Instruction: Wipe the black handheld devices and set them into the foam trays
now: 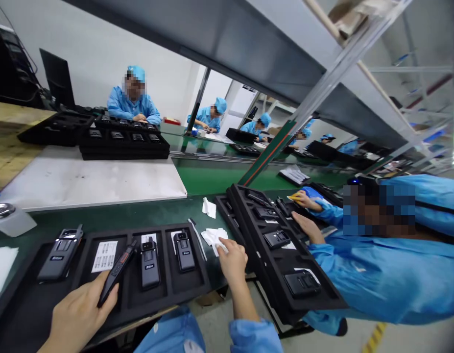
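Green conveyor belting [109, 213] runs across your position, with a white board [90, 179] and stacked black foam trays [124, 147] beyond it. Past them sits a co-worker [133, 100] in a blue gown and cap.

Working left to right: a white sheet [1, 269] and a round metal cap [2, 211] lie near the belt's edge. Below them is a black foam tray [156, 309], with upright black handsets [149, 264] in its recesses and a printed white card [104, 256] beside one. The recesses appear to keep each unit separate.

Your left hand [78, 318] pinches a slim black device [116, 272] between thumb and fingers, apparently by its edges, leaving its face exposed. Its long axis slants up and right, with the upper end pointing toward the seated units, and it sits above the tray.

Your right hand [232, 262] has its fingers together, their tips on a white wipe [214, 240]. You cannot tell whether they pinch it. A second wipe [209, 207] lies farther along the belt.

To the right, a tilted second foam tray [245, 211] carries more units. Beyond it, a neighbouring worker's hand [308, 228] is spread, and their other hand [307, 198] is at a yellow cloth [295, 197].
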Motion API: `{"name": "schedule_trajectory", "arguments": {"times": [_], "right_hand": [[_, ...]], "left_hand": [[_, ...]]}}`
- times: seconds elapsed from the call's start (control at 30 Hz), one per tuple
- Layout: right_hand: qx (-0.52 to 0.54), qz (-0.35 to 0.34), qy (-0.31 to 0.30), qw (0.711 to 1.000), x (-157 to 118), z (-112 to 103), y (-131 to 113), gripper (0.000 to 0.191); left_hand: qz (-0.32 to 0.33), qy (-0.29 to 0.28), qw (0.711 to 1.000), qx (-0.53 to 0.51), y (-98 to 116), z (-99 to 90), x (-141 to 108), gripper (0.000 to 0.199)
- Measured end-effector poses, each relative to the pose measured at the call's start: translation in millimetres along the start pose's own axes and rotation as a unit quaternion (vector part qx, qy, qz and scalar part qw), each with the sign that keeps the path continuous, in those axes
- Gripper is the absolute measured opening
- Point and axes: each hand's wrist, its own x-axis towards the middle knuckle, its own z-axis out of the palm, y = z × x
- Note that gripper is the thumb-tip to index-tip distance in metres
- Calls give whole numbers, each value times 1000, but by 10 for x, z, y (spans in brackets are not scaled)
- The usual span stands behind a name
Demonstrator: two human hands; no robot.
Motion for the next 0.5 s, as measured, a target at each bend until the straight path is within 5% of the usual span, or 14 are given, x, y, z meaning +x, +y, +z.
{"name": "schedule_trajectory", "arguments": {"times": [0.2,0.3,0.5], "right_hand": [[-108,-43,-56,992,26,480,-70,6],[-136,-60,-70,986,49,509,-28,14],[-118,-156,-13,981,26,377,-206,39]], "left_hand": [[47,-60,993,89,60,-38,-114,29],[22,-94,992,78,110,-88,-171,28],[50,-40,995,74,105,-76,-271,27]]}}
